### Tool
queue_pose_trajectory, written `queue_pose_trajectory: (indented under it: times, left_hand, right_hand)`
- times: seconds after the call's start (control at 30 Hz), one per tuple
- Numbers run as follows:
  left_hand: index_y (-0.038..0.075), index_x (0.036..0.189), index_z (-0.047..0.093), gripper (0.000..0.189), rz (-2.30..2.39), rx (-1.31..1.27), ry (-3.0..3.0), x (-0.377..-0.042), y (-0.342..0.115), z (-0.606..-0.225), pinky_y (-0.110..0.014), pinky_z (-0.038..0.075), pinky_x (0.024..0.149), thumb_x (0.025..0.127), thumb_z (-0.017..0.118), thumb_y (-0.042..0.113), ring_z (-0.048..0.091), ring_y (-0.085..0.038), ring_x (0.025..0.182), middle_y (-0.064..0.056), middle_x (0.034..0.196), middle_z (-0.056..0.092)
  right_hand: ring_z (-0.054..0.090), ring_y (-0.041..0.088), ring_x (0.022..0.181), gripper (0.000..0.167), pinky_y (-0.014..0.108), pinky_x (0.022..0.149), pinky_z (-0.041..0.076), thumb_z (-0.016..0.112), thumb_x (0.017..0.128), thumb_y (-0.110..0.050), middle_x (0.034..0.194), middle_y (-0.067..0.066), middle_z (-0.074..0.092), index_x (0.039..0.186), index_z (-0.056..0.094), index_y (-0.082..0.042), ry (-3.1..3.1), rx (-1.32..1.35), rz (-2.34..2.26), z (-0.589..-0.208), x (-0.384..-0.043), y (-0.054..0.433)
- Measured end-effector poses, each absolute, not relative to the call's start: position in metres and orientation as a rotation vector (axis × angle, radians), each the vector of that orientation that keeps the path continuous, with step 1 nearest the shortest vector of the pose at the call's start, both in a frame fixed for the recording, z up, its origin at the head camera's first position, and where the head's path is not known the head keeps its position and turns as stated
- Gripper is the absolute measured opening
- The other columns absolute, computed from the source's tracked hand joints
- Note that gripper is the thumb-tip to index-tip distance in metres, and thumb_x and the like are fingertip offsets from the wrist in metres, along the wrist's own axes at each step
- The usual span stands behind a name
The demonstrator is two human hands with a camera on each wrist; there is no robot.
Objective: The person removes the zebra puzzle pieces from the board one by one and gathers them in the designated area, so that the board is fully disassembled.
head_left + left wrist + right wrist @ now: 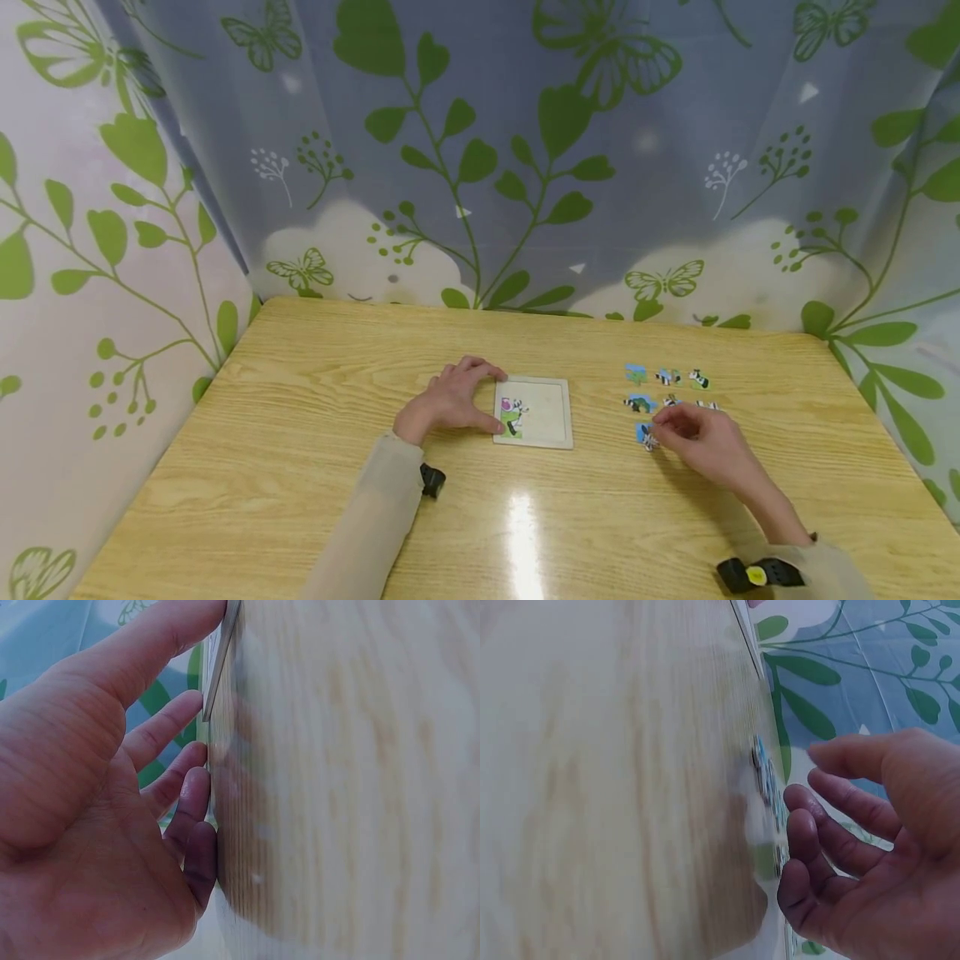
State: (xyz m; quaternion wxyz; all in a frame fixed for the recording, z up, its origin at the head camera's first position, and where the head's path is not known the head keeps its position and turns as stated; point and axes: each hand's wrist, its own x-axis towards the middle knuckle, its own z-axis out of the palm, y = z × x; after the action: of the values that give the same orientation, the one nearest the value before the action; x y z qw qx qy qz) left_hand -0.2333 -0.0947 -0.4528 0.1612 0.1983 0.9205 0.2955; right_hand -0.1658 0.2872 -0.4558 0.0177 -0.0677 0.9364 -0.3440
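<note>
A square puzzle tray (546, 412) with a pale rim lies in front of me, pieces of a cartoon picture filling its lower left part. My left hand (453, 397) is at its left side in the head view, thumb at the lower corner and index finger at the upper one. In the left wrist view the thumb (161, 646) reaches the tray's edge (220, 667). To the right, my right hand (708, 442) hovers low over a blue and black-white puzzle piece (645, 435). A gap shows between thumb and fingers (804, 832) in the right wrist view, nothing between them.
More loose puzzle pieces (636, 373) lie in rows right of the tray, some partly behind the right hand. The wooden table (315, 367) meets a leaf-patterned curtain (487, 208) at its back edge. A bright reflection falls on the table near me.
</note>
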Motion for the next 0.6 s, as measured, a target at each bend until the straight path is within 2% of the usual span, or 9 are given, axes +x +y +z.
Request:
queue_pose_trajectory:
  times: [0.2,0.6]
  left_hand:
    - [0.027,0.143,0.055,0.071,0.844,0.571,2.627,-0.234,-0.095,-0.453,-0.063,0.029,0.114,0.080,0.087,0.037,0.038,-0.040,0.138,-0.005,0.158,0.037]
    - [0.027,0.143,0.054,0.071,0.835,0.571,2.623,-0.234,-0.095,-0.452,-0.063,0.029,0.114,0.081,0.087,0.037,0.037,-0.040,0.138,-0.005,0.158,0.037]
  right_hand:
    - [0.065,0.007,0.084,0.023,0.025,0.068,0.052,0.070,0.098,-0.028,0.100,0.004,0.075,0.113,0.072,-0.011,2.882,-0.309,-1.128,-0.455,-0.172,0.271]
    - [0.067,0.013,0.084,0.019,0.025,0.067,0.053,0.071,0.097,-0.021,0.096,0.004,0.074,0.111,0.072,-0.009,2.824,-0.476,-1.228,-0.456,-0.192,0.225]
